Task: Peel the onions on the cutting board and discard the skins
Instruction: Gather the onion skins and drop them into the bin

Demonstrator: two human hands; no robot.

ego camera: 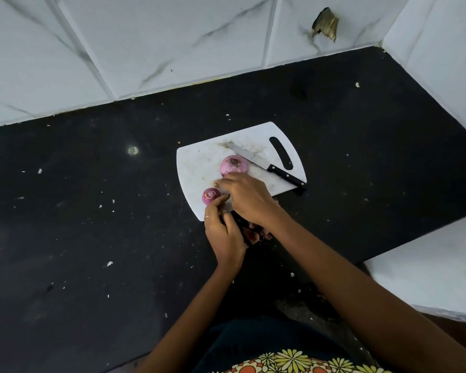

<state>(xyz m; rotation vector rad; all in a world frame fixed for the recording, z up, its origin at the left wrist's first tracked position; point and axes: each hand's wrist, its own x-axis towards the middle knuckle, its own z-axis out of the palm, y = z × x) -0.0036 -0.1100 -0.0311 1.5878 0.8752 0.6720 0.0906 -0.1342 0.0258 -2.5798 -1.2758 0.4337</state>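
Purple onion pinched by both hands

Two red onions sit on a white plastic cutting board that lies on the black bench. The larger onion is near the board's middle, its trimmed end facing up, pale purple. The smaller onion is at the board's near left edge, darker purple, its cut top showing rings. Loose reddish skins lie on the bench just off the board's near edge.

Two onions lie on the cutting board, knife to their right.
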